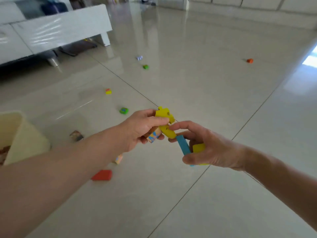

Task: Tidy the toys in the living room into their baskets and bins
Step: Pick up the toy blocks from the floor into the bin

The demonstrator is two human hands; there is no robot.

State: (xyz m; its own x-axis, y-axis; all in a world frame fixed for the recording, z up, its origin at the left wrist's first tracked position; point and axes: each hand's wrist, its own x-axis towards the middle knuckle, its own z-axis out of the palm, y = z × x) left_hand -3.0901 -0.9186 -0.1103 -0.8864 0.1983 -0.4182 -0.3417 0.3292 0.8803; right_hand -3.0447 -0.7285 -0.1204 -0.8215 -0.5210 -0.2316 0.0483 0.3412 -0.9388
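A white sofa (56, 30) on short legs stands at upper left on a glossy, pale tiled floor (197, 93) crossed by dark grout lines

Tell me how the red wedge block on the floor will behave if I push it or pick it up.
The red wedge block lies flat, so it probably won't roll. The floor is glossy tile, so a push likely slides it. It looks rigid and small, so probably light.
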